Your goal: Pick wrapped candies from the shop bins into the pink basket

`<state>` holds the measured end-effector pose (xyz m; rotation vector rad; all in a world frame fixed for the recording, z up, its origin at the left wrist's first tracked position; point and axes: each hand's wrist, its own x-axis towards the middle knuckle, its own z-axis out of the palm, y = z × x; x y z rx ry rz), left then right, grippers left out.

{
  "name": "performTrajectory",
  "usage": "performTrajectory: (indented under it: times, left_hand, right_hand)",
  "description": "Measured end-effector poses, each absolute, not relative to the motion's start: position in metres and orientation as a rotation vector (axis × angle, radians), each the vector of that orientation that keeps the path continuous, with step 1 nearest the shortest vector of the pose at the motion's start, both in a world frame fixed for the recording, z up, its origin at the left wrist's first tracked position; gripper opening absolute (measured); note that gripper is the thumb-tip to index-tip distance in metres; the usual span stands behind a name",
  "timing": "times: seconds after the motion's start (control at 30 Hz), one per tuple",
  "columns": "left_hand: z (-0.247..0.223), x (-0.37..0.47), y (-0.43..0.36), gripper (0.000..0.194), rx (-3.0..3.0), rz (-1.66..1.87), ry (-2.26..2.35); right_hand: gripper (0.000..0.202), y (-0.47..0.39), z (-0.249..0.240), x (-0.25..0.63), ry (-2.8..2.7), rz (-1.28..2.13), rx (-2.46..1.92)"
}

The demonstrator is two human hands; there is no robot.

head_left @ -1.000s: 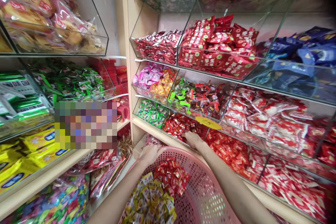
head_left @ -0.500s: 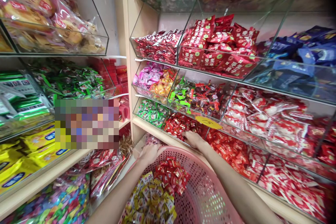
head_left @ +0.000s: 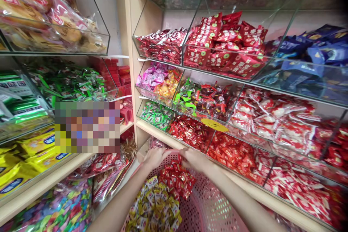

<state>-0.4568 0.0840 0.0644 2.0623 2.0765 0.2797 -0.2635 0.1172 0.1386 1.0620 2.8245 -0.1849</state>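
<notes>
A pink perforated plastic basket (head_left: 214,185) stands in front of me. My left hand (head_left: 154,157) is closed around its far rim. Just inside that rim, my right hand (head_left: 191,158) is held over the basket, fingers curled down, with red-wrapped candies showing beneath them. Part of what it grips is hidden by the hand. Inside lies a pile of red-wrapped candies (head_left: 178,181), beside a larger heap of yellow-wrapped candies (head_left: 154,206). Beyond the basket, a clear bin of red candies (head_left: 187,130) sits on the low shelf.
Tiered clear bins hold green candies (head_left: 156,116), red snack packets (head_left: 225,47) and white-and-red packets (head_left: 274,116). A yellow price tag (head_left: 215,124) hangs on one bin edge. At left are yellow packets (head_left: 38,145) and a bag of colourful candies (head_left: 59,203).
My right hand has moved from the red candy bin back and left, over the basket. My left hand stays on the rim. The view has shifted slightly.
</notes>
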Motion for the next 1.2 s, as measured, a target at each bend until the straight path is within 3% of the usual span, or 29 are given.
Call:
performTrajectory:
  times: [0.33, 0.63, 0.93, 1.2]
  left_hand:
    - [0.065, -0.457, 0.084, 0.068, 2.078, 0.273, 2.084]
    - [0.067, -0.456, 0.083, 0.068, 2.056, 0.277, 2.080]
    - [0.064, -0.458, 0.083, 0.070, 2.077, 0.270, 2.053]
    - [0.066, -0.459, 0.084, 0.070, 2.063, 0.263, 2.058]
  right_hand:
    - [0.029, 0.103, 0.089, -0.272, 2.693, -0.006, 1.113]
    - [0.023, 0.106, 0.108, -0.267, 2.818, -0.129, 1.141]
    - [0.026, 0.172, 0.128, -0.268, 2.618, 0.014, 1.991]
    - [0.033, 0.192, 0.111, -0.272, 2.429, -0.055, 2.052]
